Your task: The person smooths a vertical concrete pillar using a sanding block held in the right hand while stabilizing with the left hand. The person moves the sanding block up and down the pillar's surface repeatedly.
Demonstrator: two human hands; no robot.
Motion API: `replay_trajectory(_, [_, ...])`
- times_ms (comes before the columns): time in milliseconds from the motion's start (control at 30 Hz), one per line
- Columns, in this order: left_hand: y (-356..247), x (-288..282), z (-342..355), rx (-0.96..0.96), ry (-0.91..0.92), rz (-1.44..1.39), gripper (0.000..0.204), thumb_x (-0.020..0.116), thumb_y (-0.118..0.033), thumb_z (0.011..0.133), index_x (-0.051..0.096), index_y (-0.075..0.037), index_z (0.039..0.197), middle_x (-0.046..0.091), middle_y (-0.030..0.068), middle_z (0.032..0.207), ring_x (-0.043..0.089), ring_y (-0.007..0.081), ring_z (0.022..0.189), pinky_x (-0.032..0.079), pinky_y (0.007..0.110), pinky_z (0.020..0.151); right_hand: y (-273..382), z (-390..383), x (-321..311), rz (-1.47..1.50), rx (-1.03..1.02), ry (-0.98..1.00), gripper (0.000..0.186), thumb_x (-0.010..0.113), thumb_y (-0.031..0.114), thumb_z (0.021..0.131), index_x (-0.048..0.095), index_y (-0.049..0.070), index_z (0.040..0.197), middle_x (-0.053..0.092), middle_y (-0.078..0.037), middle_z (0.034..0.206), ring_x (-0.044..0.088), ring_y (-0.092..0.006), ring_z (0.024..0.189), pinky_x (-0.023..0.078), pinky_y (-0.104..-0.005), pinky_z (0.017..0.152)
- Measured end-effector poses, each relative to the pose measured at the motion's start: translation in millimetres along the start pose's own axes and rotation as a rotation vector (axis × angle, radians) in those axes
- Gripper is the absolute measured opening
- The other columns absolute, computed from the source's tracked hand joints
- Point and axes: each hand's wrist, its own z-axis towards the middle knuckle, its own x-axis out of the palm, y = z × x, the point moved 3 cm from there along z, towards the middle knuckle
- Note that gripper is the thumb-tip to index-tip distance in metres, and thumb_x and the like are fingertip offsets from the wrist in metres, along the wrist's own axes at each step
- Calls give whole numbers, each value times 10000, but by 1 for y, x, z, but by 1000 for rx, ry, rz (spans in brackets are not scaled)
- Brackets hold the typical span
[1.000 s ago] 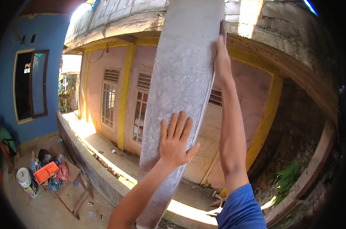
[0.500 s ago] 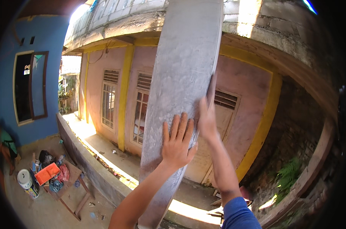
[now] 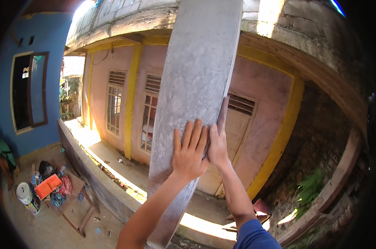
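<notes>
A grey plastered column (image 3: 196,62) rises through the middle of the view. My left hand (image 3: 190,149) lies flat against its front face, fingers stretched and a little apart, nothing held. Just beside it, my right hand (image 3: 218,147) is closed on a thin, flat, dark tool (image 3: 224,112), pressed along the column's right edge. The tool appears nearly edge-on and my hand covers its lower part, so its exact kind cannot be made out.
Behind the column runs a low wall (image 3: 94,168). At lower left, a small wooden table (image 3: 74,207) carries an orange tray (image 3: 48,186) and clutter, beside a white bucket (image 3: 25,195). A person (image 3: 5,157) sits at far left. Ferns (image 3: 310,189) grow at right.
My right hand has slid down the column's edge with the flat tool, coming close beside my left hand. The left hand keeps its place on the column; the view has shifted slightly.
</notes>
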Motion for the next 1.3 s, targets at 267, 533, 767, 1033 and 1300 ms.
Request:
replay_trajectory(267, [-3,0,-2,22,-19,-45,805,657,-371,893,387,-32,1571,266,177,1687,207,379,1567,108,641,1245,29,157,-33,65,-40,-71,678,333,347,1107,69,86,1675,102,-164,1735,154,-295,1585,146,-374,1271])
replay_trajectory(533, [8,-6,-4,75,-21,-32,818,659,-351,878,385,27,1549,262,227,1676,209,411,1560,95,662,1233,27,110,-6,53,-113,-98,667,303,326,1126,33,38,1664,41,-143,1746,56,-280,1602,63,-389,1285])
replay_trajectory(767, [-6,0,-7,-9,15,-7,829,677,-342,882,363,-8,1573,250,177,1692,194,361,1573,104,646,1241,15,32,-6,-122,-36,-8,687,286,375,1110,79,17,1659,43,-186,1740,39,-343,1603,50,-449,1279])
replay_trajectory(1033, [-11,5,-7,27,-12,-57,799,666,-290,886,368,41,1549,259,233,1676,196,405,1566,83,660,1233,15,206,-52,-31,80,-131,653,314,379,1114,122,100,1672,232,-224,1690,260,-347,1546,219,-412,1246])
replay_trajectory(1300, [-13,6,-6,-24,7,14,784,618,-263,901,346,89,1547,239,260,1675,166,417,1574,51,650,1237,12,-11,-8,-111,-20,18,668,354,291,1090,139,-7,1648,97,-201,1732,34,-357,1607,35,-498,1276])
